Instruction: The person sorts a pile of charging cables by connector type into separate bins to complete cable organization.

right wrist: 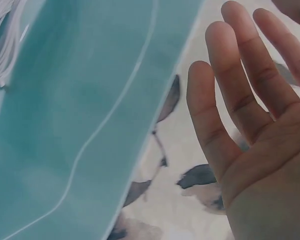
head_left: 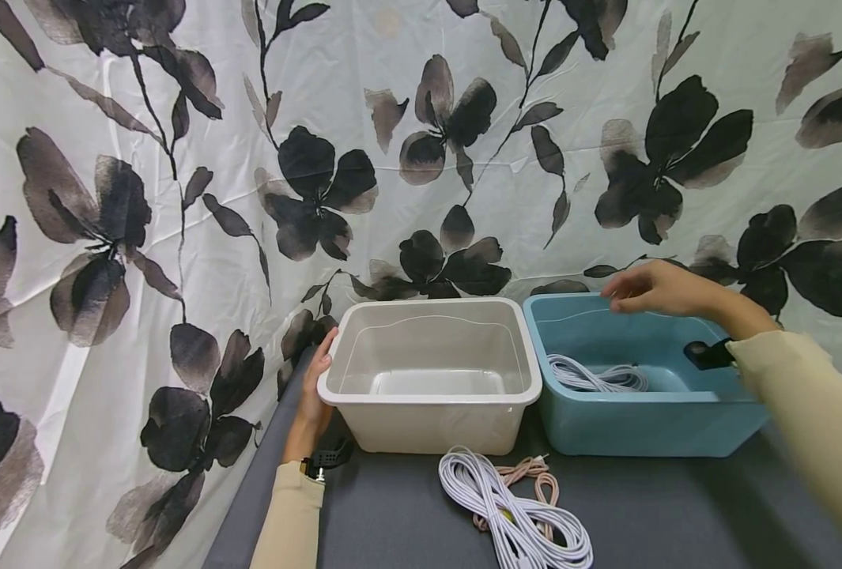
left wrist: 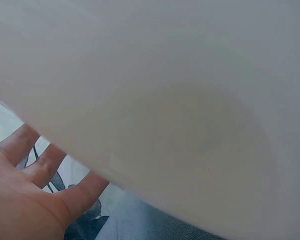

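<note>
A beige plastic bin (head_left: 428,423) stands beside a blue plastic bin (head_left: 648,431), their rims close together. My left hand (head_left: 315,395) rests against the left side of the beige bin, whose wall fills most of the left wrist view. Above the back rim of the blue bin hovers my right hand (head_left: 658,288), holding nothing; in the right wrist view its fingers (right wrist: 229,65) are spread and gently bent. Inside the blue bin lies a coiled white cable (head_left: 598,374). The beige bin's visible floor is bare.
In front of the bins a bundled white cable (head_left: 513,510) lies on the dark grey tabletop (head_left: 385,506), partly over a pinkish-brown cable (head_left: 545,482). A floral curtain (head_left: 392,213) hangs right behind the bins and along the left.
</note>
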A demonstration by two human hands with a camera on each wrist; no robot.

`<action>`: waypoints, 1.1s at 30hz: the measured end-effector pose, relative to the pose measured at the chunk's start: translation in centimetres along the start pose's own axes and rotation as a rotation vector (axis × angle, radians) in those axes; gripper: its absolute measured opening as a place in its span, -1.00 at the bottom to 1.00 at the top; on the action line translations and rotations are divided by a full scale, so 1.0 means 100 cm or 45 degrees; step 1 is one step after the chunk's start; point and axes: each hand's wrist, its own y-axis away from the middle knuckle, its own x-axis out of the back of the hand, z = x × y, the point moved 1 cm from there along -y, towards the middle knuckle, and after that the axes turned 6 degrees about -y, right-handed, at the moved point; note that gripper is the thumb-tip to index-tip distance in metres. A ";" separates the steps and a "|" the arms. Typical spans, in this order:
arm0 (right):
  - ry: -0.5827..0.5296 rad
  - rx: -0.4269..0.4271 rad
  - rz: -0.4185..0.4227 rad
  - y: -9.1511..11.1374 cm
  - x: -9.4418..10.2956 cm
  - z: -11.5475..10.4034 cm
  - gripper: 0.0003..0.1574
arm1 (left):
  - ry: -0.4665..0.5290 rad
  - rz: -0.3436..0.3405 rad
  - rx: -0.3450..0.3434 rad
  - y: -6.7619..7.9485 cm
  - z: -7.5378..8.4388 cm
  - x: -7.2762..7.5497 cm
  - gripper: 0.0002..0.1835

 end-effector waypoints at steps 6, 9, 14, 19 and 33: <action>0.030 0.071 0.050 0.022 0.002 -0.022 -0.54 | -0.017 0.005 -0.009 0.001 -0.001 0.000 -0.40; 0.015 0.105 0.087 0.035 -0.001 -0.034 -0.57 | -0.023 0.004 -0.011 0.001 -0.002 0.000 -0.39; -0.005 0.224 0.174 0.059 -0.015 -0.052 -0.63 | 0.004 0.000 -0.006 0.000 -0.002 0.000 -0.39; 0.010 0.392 0.324 0.083 -0.035 -0.072 -0.59 | 0.043 0.002 0.004 -0.001 -0.002 0.000 -0.41; -0.173 0.477 0.361 0.117 -0.132 -0.104 -0.60 | 0.027 0.000 -0.016 -0.002 0.000 -0.001 -0.39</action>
